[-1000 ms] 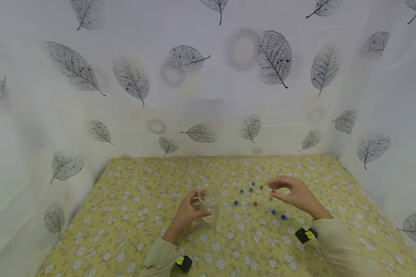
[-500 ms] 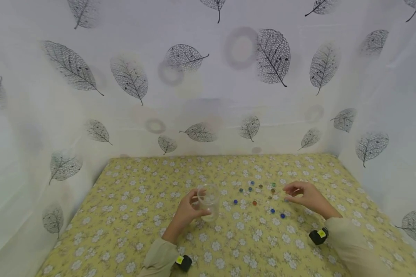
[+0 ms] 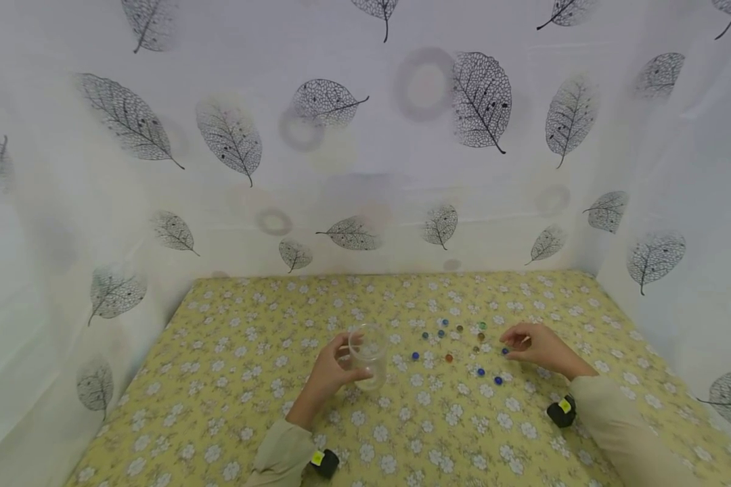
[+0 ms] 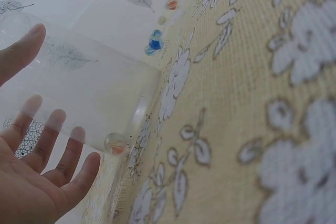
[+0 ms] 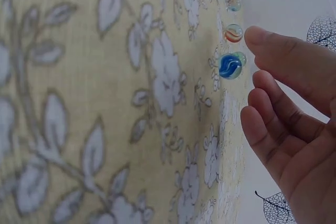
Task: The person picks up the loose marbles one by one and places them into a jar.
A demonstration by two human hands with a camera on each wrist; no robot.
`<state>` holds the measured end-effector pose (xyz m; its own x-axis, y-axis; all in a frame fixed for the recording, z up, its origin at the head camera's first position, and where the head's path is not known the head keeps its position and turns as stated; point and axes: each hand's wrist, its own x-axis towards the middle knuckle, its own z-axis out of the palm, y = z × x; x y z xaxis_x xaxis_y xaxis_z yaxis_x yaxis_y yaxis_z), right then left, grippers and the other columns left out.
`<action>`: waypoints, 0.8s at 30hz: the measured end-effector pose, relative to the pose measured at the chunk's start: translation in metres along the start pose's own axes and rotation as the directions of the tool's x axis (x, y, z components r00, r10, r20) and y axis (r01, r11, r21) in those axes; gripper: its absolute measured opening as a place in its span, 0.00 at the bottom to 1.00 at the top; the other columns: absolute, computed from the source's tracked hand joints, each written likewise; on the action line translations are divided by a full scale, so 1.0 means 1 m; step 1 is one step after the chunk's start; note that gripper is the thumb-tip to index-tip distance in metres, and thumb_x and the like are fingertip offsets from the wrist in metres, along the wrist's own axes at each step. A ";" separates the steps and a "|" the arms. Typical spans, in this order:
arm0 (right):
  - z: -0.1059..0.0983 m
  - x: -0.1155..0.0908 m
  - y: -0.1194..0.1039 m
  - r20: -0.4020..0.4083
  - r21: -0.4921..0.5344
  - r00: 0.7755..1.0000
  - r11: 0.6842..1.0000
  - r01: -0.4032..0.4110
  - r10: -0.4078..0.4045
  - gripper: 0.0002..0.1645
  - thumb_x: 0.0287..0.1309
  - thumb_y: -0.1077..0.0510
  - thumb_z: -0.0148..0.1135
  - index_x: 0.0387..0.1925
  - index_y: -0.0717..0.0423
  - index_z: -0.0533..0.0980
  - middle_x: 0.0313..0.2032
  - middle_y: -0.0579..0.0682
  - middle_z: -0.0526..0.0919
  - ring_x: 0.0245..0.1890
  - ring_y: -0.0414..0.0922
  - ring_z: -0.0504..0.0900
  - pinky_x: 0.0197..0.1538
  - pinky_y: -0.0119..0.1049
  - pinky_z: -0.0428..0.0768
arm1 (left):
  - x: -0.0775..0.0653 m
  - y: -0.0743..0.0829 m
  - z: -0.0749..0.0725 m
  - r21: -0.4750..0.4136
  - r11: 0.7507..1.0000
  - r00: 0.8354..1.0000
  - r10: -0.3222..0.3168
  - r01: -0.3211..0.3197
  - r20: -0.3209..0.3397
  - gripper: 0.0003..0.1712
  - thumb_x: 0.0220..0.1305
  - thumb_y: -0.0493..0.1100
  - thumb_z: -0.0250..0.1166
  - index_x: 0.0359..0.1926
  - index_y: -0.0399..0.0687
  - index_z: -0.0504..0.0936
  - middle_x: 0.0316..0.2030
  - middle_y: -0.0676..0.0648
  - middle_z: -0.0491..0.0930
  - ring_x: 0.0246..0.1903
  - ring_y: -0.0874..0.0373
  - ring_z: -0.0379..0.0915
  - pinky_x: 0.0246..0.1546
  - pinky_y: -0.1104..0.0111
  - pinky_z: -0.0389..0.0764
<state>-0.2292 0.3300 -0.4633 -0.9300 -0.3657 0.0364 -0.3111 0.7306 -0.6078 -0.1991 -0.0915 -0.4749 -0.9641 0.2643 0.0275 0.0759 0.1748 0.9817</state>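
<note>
My left hand (image 3: 331, 368) holds a clear plastic cup (image 3: 368, 358), thumb on one side and fingers on the other. In the left wrist view, a clear marble with an orange swirl (image 4: 114, 143) shows at the lower edge of the cup (image 4: 105, 87). Farther right, my right hand (image 3: 542, 348) is low over the cloth, its fingers loosely bent. A blue marble (image 3: 505, 351) lies right by its fingertips. In the right wrist view, a blue swirled marble (image 5: 230, 65) and an orange-striped marble (image 5: 233, 33) appear just past the thumb and fingers, with nothing pinched between them.
Several marbles lie scattered between the hands, among them an orange one (image 3: 449, 358), a green one (image 3: 482, 326) and a dark blue one (image 3: 498, 381). A yellow flowered cloth (image 3: 268, 311) covers the table. White leaf-print curtains (image 3: 365, 169) enclose its back and sides.
My right hand has moved right and a little toward me, uncovering the green and brown marbles and stopping by a blue one. The left hand and cup have stayed in place.
</note>
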 end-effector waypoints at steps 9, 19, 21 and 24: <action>0.002 0.005 0.007 0.051 -0.011 0.999 1.000 -0.005 0.006 0.14 0.49 0.58 0.70 0.39 0.58 0.80 0.33 0.48 0.80 0.29 0.30 0.75 0.33 0.29 0.79 | 0.000 -0.002 0.000 0.000 1.000 1.000 0.008 -0.008 0.000 0.37 0.48 0.39 0.74 0.61 0.42 0.70 0.58 0.38 0.71 0.57 0.44 0.69 0.61 0.49 0.71; 0.007 0.008 0.009 0.072 -0.007 0.997 0.999 -0.039 0.040 0.11 0.50 0.59 0.70 0.36 0.57 0.80 0.30 0.48 0.79 0.28 0.32 0.74 0.31 0.29 0.78 | 0.001 -0.003 -0.001 0.006 1.000 1.000 0.026 -0.027 0.008 0.38 0.48 0.39 0.74 0.61 0.41 0.69 0.57 0.38 0.71 0.57 0.44 0.69 0.61 0.49 0.71; 0.008 0.008 0.010 0.077 -0.007 0.996 0.999 -0.044 0.045 0.10 0.51 0.59 0.69 0.36 0.58 0.80 0.30 0.47 0.79 0.28 0.32 0.73 0.31 0.29 0.78 | 0.001 -0.003 -0.001 0.008 1.000 1.000 0.028 -0.028 0.009 0.38 0.48 0.40 0.74 0.61 0.41 0.69 0.57 0.38 0.71 0.57 0.44 0.69 0.61 0.49 0.71; 0.008 0.008 0.010 0.075 -0.006 0.996 0.999 -0.048 0.048 0.10 0.51 0.59 0.69 0.36 0.57 0.80 0.30 0.46 0.79 0.27 0.32 0.74 0.30 0.29 0.77 | 0.001 -0.003 -0.001 0.004 1.000 1.000 0.028 -0.028 0.009 0.38 0.49 0.39 0.74 0.61 0.42 0.69 0.57 0.37 0.71 0.57 0.43 0.69 0.61 0.49 0.71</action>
<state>-0.2380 0.3296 -0.4756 -0.9267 -0.3722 -0.0524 -0.2672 0.7505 -0.6044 -0.2004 -0.0923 -0.4778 -0.9592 0.2778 0.0536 0.1043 0.1713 0.9797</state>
